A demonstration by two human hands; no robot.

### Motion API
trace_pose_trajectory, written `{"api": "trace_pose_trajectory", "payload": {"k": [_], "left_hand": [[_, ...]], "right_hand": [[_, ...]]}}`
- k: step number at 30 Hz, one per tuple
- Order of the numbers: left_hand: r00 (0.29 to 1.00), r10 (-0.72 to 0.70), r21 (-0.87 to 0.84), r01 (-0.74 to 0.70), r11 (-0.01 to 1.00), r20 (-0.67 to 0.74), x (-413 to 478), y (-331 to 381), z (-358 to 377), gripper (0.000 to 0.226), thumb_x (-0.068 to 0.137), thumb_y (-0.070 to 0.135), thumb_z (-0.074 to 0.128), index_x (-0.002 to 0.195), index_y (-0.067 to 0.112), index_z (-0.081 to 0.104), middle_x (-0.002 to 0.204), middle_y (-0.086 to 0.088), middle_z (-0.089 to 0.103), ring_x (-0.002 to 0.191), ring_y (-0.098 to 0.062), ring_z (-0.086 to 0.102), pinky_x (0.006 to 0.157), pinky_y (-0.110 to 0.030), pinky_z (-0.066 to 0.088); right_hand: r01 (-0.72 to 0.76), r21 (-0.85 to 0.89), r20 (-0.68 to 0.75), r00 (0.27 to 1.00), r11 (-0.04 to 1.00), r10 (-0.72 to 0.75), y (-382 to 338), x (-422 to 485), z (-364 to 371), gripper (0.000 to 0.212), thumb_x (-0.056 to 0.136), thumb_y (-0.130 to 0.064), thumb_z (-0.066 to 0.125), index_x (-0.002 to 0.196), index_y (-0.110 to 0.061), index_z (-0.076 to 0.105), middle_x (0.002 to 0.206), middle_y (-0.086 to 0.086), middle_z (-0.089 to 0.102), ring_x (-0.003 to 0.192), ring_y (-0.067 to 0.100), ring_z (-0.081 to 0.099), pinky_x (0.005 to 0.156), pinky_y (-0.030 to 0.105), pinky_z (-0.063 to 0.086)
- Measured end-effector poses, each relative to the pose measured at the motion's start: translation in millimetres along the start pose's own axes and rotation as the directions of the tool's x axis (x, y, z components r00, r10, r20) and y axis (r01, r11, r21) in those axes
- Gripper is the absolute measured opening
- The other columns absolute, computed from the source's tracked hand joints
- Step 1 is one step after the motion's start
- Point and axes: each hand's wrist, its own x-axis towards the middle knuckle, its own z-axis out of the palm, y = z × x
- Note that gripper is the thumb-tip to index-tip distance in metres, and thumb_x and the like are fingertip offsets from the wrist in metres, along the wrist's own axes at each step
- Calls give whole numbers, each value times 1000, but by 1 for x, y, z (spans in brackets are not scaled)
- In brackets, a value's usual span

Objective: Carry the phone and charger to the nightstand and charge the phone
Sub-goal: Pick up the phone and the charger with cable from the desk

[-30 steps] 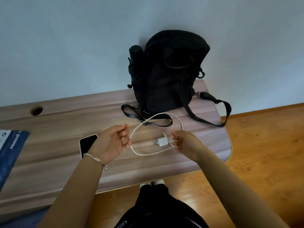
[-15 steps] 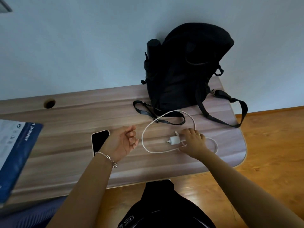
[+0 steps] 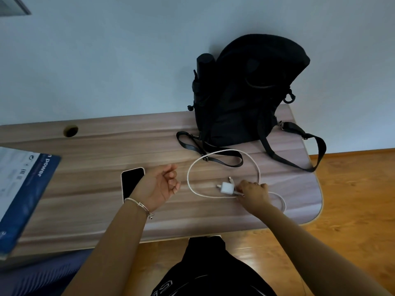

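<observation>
A black-screened phone (image 3: 131,183) lies flat on the wooden desk (image 3: 96,150). My left hand (image 3: 159,186) hovers just right of it with loosely curled fingers, holding nothing, and its wrist covers the phone's lower right corner. A white charger plug (image 3: 226,187) rests on the desk inside a loop of its white cable (image 3: 190,174). My right hand (image 3: 253,194) pinches the cable right beside the plug, and more cable curls out behind that hand.
A black backpack (image 3: 245,92) stands against the wall at the desk's back right, its straps (image 3: 213,154) trailing under the cable loop. A blue and white box (image 3: 23,189) lies at the desk's left end. Wooden floor (image 3: 352,199) is on the right.
My left hand has let go of the cable loop and drawn back toward the phone. My right hand has come down to the desk with the plug.
</observation>
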Motion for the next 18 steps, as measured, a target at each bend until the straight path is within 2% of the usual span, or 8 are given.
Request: {"api": "trace_pose_trajectory", "payload": {"k": [4,9,11,13,15,18], "left_hand": [[999,25,-46,-26,999,-31,-5,0,-6,11,85,17,49,87,10,56,52,4,48,40,-8,42,50,-26,50],[995,68,-70,-73,995,-72,-14,10,-19,18,91,18,42,83,12,56,51,6,49,40,-7,43,52,-23,49],[992,82,-93,-91,992,-94,-19,15,-28,20,92,18,41,81,12,56,51,6,50,41,-7,45,55,-21,50],[988,93,-109,-107,988,-122,-24,18,-38,21,93,18,42,80,12,57,51,6,51,41,-7,47,57,-20,51],[983,103,-108,-120,987,-153,-30,21,-48,21,92,18,43,79,13,57,50,6,53,40,-6,49,60,-21,52],[974,120,-106,-142,984,-190,-37,21,-63,18,92,17,44,80,13,57,50,6,55,41,-6,50,62,-22,53]], "right_hand": [[11,-87,5,1000,996,-11,-7,-1,1,25,95,-23,38,115,-15,50,117,5,62,107,24,56,92,38,34],[117,-30,33,993,993,-116,-17,-5,-4,31,97,-30,33,119,-14,46,119,8,57,107,25,54,93,40,36],[178,63,-6,984,982,-178,-26,-6,-10,31,98,-29,31,121,-15,47,115,7,59,103,25,55,91,40,36],[269,261,-45,963,927,-266,-39,-8,-19,28,99,-27,33,115,-14,52,100,6,64,91,26,60,82,38,41],[338,448,-37,932,827,-361,-54,-9,-28,20,99,-22,36,98,-14,55,77,-1,64,71,21,60,68,36,46],[361,523,-25,912,772,-410,-76,-7,-40,23,97,-22,40,77,-27,49,63,-8,59,56,9,55,61,32,47]]}}
